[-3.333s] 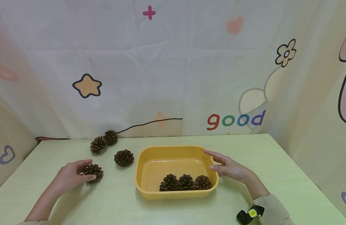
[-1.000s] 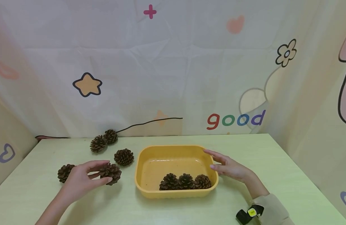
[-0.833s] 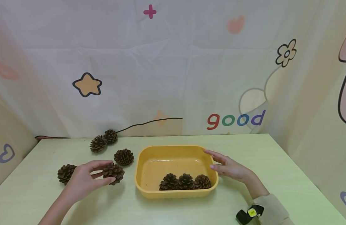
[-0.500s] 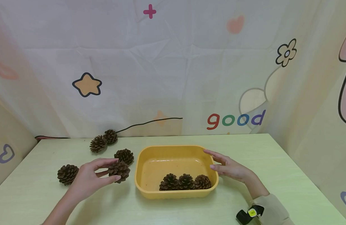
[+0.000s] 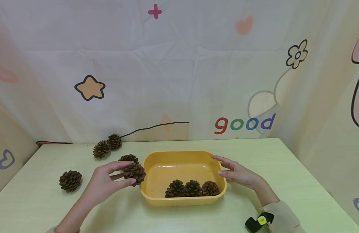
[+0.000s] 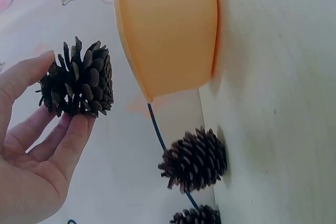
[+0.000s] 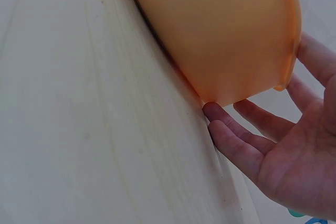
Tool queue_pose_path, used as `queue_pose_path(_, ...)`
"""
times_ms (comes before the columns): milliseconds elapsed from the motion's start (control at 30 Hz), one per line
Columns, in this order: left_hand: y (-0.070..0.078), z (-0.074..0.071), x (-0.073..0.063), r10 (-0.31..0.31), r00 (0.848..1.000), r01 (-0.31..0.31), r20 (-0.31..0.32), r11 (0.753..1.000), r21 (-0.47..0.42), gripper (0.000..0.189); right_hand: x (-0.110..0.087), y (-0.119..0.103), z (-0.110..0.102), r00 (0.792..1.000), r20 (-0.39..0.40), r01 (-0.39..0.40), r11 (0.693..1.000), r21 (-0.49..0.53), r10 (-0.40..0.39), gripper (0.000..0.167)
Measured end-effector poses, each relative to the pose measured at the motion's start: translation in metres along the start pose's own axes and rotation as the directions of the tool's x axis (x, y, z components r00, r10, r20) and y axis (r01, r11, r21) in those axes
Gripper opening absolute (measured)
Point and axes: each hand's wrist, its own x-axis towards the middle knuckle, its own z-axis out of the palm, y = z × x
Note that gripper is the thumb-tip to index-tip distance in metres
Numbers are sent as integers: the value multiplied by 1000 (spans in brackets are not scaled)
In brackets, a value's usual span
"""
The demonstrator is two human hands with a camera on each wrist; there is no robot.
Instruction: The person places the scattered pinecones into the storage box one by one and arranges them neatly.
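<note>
In the head view, my left hand pinches a brown pine cone between thumb and fingers, raised by the left end of a yellow plastic tub. The left wrist view shows this held pine cone apart from the tub's wall. My right hand holds the tub's right end, thumb over the rim and other fingers along the outside wall. In the right wrist view, fingertips touch the tub low down near the tabletop. Three pine cones sit along the tub's near side.
On the pale table, one pine cone lies at the left. Another pine cone is partly hidden behind the held one. Two more, a nearer pine cone and a farther pine cone, stand by the back curtain.
My left hand has taken a pine cone from the left of the table and carried it right, up to the tub's left rim. The right hand and the tub have stayed in place.
</note>
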Motion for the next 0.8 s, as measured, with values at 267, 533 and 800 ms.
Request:
queue_pose_path(267, 8, 9, 3, 6, 1000, -5, 25, 999, -38, 47, 0, 0, 0, 1000, 3, 5, 1000, -2, -5, 62)
queue_pose_path(533, 9, 21, 8, 15, 999, -13, 45, 998, -53, 46, 0, 0, 0, 1000, 0, 5, 1000, -5, -5, 62)
queue_pose_path(800, 8, 33, 12, 7, 999, -3, 51, 997, -77, 44, 0, 0, 0, 1000, -8, -5, 1000, -7, 5, 62)
